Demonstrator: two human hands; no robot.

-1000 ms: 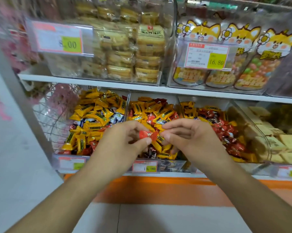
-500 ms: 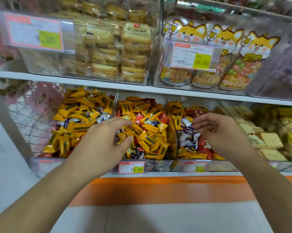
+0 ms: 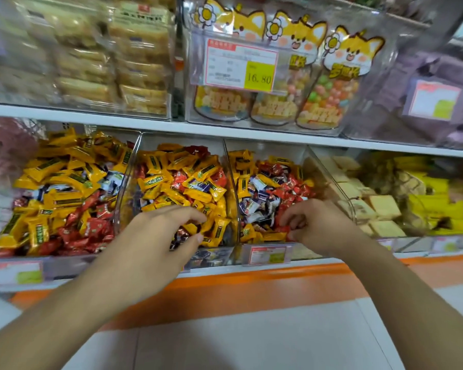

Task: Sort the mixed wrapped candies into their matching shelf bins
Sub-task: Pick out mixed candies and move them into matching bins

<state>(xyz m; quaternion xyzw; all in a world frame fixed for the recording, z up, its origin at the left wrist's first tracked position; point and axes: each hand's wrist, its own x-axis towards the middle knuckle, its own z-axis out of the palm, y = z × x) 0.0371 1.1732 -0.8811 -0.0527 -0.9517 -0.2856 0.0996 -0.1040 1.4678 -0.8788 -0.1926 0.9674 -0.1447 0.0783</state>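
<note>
Right hand (image 3: 319, 228), lower centre-right of the frame, curls its fingers into the front of the right bin (image 3: 331, 180) and appears to pinch a red candy (image 3: 285, 228) lying crosswise just left of its fingertips. Left hand (image 3: 155, 236), at lower centre, hovers with fingers loosely bent over the front of the middle bin (image 3: 226, 161), touching yellow candies (image 3: 219, 228); whether it grips one I cannot tell. Red pieces sit mostly in the right bin, so the right hand is nearer them.
</note>
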